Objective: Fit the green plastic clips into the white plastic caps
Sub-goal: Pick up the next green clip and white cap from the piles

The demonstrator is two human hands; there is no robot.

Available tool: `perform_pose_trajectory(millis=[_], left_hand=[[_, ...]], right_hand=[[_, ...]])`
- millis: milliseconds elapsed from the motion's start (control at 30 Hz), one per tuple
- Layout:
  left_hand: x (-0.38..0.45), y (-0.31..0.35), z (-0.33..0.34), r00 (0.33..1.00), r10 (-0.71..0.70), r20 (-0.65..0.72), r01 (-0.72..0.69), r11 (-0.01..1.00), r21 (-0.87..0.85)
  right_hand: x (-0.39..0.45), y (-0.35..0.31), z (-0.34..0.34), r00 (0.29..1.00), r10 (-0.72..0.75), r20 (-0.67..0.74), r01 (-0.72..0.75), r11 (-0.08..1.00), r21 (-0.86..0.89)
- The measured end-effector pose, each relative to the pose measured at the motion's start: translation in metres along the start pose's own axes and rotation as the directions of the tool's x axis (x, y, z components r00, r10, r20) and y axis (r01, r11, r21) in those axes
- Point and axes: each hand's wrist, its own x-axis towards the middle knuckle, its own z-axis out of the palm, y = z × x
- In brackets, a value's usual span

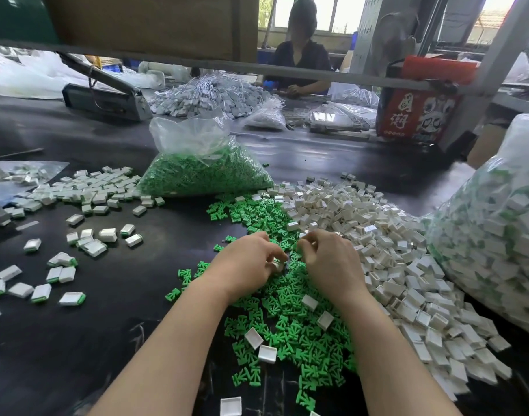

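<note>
Loose green clips (290, 328) lie in a long heap across the middle of the dark table (113, 340). A big heap of empty white caps (386, 253) borders it on the right. My left hand (251, 259) hovers over the green heap, its curled fingers holding a white cap (276, 264). My right hand (329, 256) is close beside it, fingers curled, pinching something small that I cannot make out. Caps fitted with green clips (77, 244) are scattered on the left.
A clear bag of green clips (203, 169) stands behind the heaps. A large bag of finished caps (491, 235) fills the right edge. A person (299, 52) sits across the table behind grey parts, a sealing tool (104, 97) and a red box (419, 115).
</note>
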Motion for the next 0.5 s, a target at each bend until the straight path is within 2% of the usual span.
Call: perform_pose_trajectory(millis=[133, 267, 500], left_hand=[[0.000, 0.000, -0.003, 1.000, 0.017, 0.003, -0.017, 0.999, 0.047], [-0.001, 0.002, -0.005, 1.000, 0.021, -0.016, -0.019, 0.996, 0.083], [0.001, 0.003, -0.002, 0.998, 0.059, -0.022, -0.057, 0.994, 0.097]], right_hand=[[0.001, 0.000, -0.004, 0.998, 0.055, -0.037, -0.044, 0.964, 0.262], [-0.001, -0.004, -0.009, 0.992, 0.118, -0.036, -0.085, 0.868, 0.490], [-0.004, -0.007, -0.013, 0.989, 0.143, -0.028, -0.097, 0.791, 0.605]])
